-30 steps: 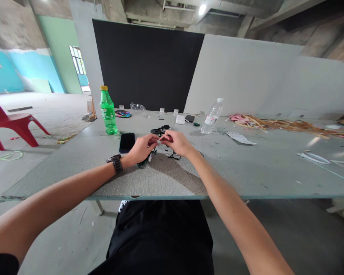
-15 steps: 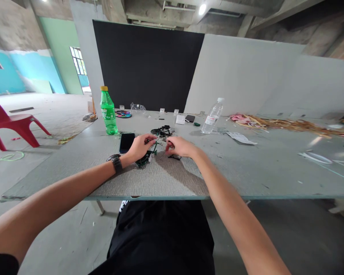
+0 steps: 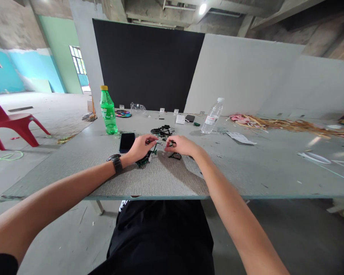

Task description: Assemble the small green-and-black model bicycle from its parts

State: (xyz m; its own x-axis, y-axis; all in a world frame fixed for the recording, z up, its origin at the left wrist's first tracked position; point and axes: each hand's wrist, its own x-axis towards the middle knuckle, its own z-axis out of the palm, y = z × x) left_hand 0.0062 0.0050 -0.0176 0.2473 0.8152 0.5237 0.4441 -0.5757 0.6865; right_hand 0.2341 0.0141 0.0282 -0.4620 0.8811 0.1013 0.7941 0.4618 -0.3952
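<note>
My left hand [image 3: 141, 147], with a black watch on the wrist, pinches a small silvery piece at its fingertips, too small to name. Under and beside it lies a cluster of dark green and black small parts [image 3: 144, 160]. Just to the right, my right hand [image 3: 180, 146] has its thumb and fingers closed in a pinch; whatever is between them cannot be made out. A black ring-shaped part [image 3: 176, 156] rests on the table right below those fingers. Behind both hands sits a pile of black parts [image 3: 162, 131].
A dark phone [image 3: 126, 143] lies left of my left hand, with a green bottle [image 3: 109, 110] behind it. A clear water bottle [image 3: 213, 117], a white case [image 3: 180, 119] and a paper sheet [image 3: 240, 138] are on the table [image 3: 263, 172]. A red chair [image 3: 14, 124] stands at left.
My right hand's fingertips have risen slightly from near the table, uncovering more of the black ring-shaped part. My left hand has stayed nearly in place.
</note>
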